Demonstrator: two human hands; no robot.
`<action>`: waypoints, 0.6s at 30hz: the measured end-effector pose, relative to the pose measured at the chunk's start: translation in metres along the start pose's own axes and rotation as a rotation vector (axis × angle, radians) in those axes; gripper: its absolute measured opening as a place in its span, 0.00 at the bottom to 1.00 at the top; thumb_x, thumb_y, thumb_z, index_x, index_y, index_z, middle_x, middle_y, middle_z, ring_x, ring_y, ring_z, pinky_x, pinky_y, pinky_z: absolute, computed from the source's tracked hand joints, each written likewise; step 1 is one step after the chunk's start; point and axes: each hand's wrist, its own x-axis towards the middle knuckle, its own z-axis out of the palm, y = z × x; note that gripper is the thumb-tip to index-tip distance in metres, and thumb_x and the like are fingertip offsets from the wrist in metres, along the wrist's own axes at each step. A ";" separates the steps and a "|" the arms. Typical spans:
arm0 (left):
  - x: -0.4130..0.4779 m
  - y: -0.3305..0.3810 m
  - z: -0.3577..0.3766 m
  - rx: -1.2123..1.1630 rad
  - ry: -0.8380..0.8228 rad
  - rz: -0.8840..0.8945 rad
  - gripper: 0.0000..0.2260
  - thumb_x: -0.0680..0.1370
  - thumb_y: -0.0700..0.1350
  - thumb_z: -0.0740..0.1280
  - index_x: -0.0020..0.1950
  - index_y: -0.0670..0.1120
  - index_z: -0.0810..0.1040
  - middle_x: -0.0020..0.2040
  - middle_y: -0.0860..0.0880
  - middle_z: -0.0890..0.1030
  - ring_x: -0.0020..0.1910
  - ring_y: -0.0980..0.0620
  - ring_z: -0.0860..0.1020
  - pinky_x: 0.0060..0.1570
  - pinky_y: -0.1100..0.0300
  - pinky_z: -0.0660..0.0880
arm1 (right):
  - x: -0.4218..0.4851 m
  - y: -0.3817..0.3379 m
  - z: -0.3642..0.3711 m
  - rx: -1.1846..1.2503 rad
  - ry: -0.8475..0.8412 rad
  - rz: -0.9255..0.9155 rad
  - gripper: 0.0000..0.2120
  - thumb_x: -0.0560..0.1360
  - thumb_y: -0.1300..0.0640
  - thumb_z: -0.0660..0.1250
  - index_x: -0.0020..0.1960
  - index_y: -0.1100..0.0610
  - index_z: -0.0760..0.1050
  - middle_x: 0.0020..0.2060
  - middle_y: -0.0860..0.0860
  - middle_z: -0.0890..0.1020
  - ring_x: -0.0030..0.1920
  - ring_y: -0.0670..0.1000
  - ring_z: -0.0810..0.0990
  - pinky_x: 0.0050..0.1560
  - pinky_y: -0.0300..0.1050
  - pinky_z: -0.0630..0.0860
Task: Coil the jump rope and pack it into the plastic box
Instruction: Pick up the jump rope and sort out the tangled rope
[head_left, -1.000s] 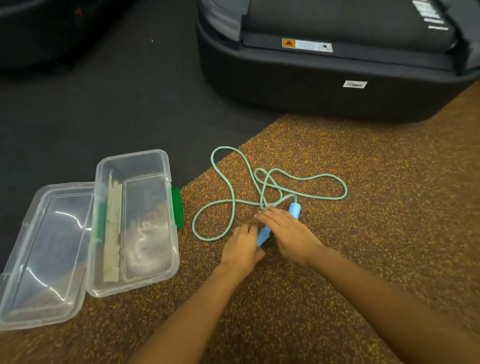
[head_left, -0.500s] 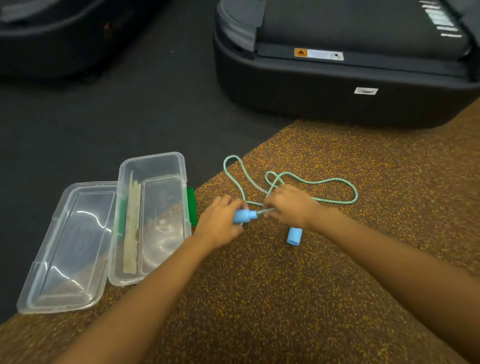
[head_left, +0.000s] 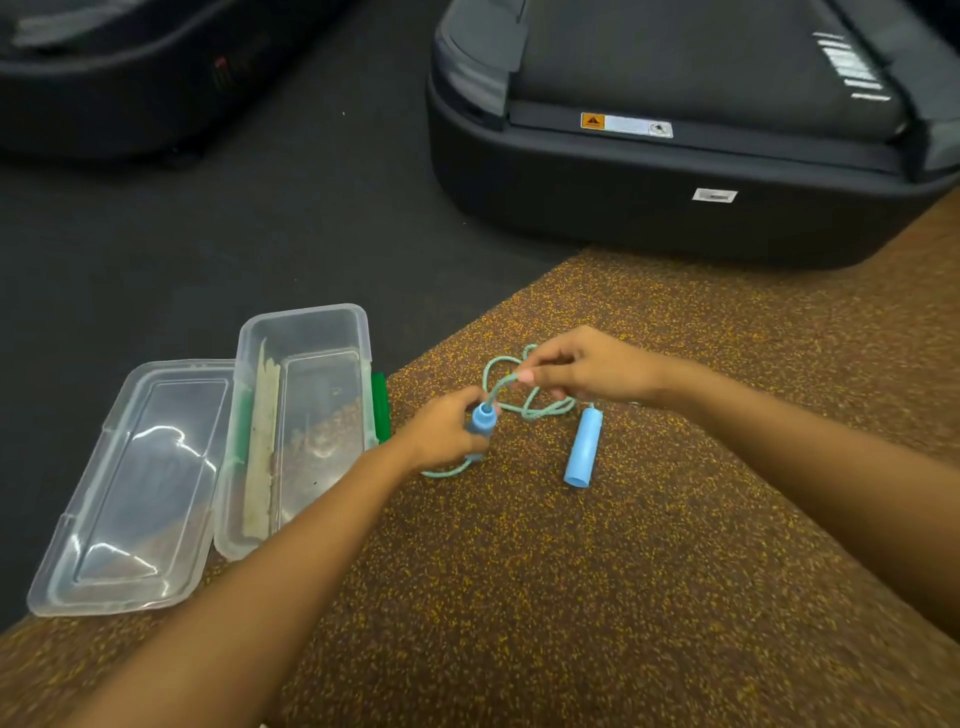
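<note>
Seen from the head camera, the left hand (head_left: 441, 431) is wrapping its grip tightly around one blue handle (head_left: 480, 418) of the jump rope (head_left: 524, 402). The right hand (head_left: 587, 366) is pinching the green cord just above that handle. Another blue handle (head_left: 582, 453) is lying on the speckled floor (head_left: 571, 597). Just left, the clear plastic box (head_left: 306, 415) is sitting open, lid (head_left: 135, 488) flat.

Brown, yellow-speckled rubber flooring (head_left: 597, 597) meets dark floor (head_left: 208, 249); 2 black machine bases (head_left: 675, 218) stand behind.
</note>
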 end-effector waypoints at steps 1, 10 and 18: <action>0.000 0.004 -0.001 -0.093 -0.015 0.002 0.17 0.70 0.34 0.68 0.57 0.44 0.74 0.51 0.46 0.78 0.45 0.51 0.76 0.42 0.62 0.71 | 0.001 -0.003 0.001 0.000 -0.002 -0.004 0.07 0.76 0.55 0.63 0.48 0.56 0.79 0.28 0.51 0.71 0.22 0.40 0.66 0.24 0.30 0.62; 0.006 0.031 -0.007 -0.631 -0.056 0.029 0.09 0.74 0.40 0.68 0.53 0.41 0.81 0.51 0.44 0.83 0.55 0.51 0.80 0.60 0.60 0.71 | 0.011 -0.004 0.000 -0.029 -0.053 0.023 0.06 0.75 0.57 0.64 0.46 0.56 0.79 0.31 0.52 0.74 0.29 0.46 0.68 0.30 0.38 0.66; 0.004 0.030 -0.015 -0.825 -0.186 -0.032 0.10 0.78 0.43 0.63 0.53 0.40 0.80 0.42 0.44 0.85 0.42 0.49 0.84 0.46 0.61 0.79 | 0.018 0.002 -0.003 0.050 0.087 -0.003 0.08 0.72 0.61 0.68 0.50 0.64 0.77 0.36 0.58 0.78 0.29 0.50 0.73 0.27 0.35 0.70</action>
